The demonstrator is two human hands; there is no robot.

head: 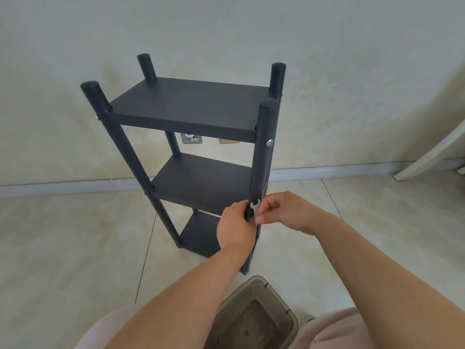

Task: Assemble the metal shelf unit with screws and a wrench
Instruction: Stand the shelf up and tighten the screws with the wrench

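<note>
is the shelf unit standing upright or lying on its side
Upright: the shelf unit stands on the tiled floor, posts vertical and three shelves level.

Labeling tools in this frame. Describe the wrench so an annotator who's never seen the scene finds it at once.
Find the dark three-tier shelf unit standing on the tiled floor, then follow its near right post down to middle-shelf level. There the right hand pinches the wrench: small, flat, pale silver, open-ended, the only light thing against the black post.

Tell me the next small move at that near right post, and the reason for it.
Probably swing the wrench a short arc to tighten. The right hand pinches it against the near right post at middle-shelf height, while the left hand grips the post there, steadying it. The screw itself is hidden.
</note>
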